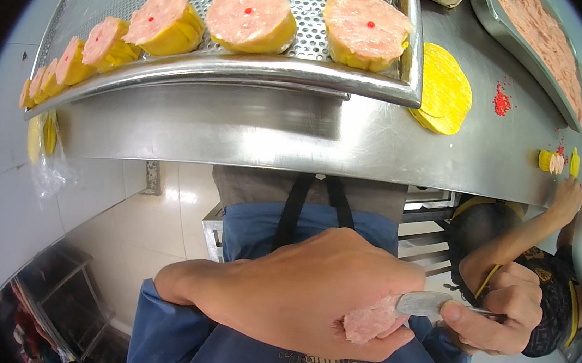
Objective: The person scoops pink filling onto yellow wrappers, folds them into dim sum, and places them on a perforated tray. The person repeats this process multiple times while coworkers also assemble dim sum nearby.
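My left hand (309, 275) is curled in front of my blue apron, its back toward me. A lump of pink minced meat (372, 321) shows in the gap between its thumb and forefinger; whatever lies under the meat is hidden by the palm. In my right hand (504, 314) is the thin handle of a small metal spatula (423, 303), pinched by thumb and fingers. Its flat blade touches the meat's upper edge beside the left forefinger.
Several meat-filled yellow dumplings (251, 18) with red dots line a perforated metal tray (246, 63). Right of it lie stacked round yellow wrappers (444, 91), red roe-like bits (501, 101) and a meat-filled pan (524, 57). A co-worker (521, 255) works at the steel table's right.
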Motion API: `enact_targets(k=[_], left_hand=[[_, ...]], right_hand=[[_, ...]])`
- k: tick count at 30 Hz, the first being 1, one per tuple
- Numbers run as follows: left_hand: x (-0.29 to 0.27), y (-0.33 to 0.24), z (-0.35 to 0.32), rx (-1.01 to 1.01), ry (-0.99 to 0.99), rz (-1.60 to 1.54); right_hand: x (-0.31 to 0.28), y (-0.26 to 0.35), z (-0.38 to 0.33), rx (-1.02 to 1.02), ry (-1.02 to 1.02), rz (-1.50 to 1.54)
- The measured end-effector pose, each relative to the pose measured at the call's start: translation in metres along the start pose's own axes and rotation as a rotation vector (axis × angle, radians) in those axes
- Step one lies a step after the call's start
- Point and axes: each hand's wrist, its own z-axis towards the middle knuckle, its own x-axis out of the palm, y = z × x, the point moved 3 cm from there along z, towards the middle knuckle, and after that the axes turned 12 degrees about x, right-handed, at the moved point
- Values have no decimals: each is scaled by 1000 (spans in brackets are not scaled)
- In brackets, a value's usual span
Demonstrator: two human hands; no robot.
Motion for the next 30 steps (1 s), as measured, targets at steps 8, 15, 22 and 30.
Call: enact_targets(k=[8, 15, 22, 30], left_hand=[[9, 6, 6, -28, 6, -195], [4, 0, 2, 11, -48, -60], [7, 1, 7, -104, 16, -261], [1, 4, 0, 25, -28, -51]], right_hand=[[-3, -1, 4, -151, 74, 39], [-4, -2, -1, -18, 1, -12], [-8, -4, 5, -141, 115, 45], [-6, -5, -10, 8, 6, -39]])
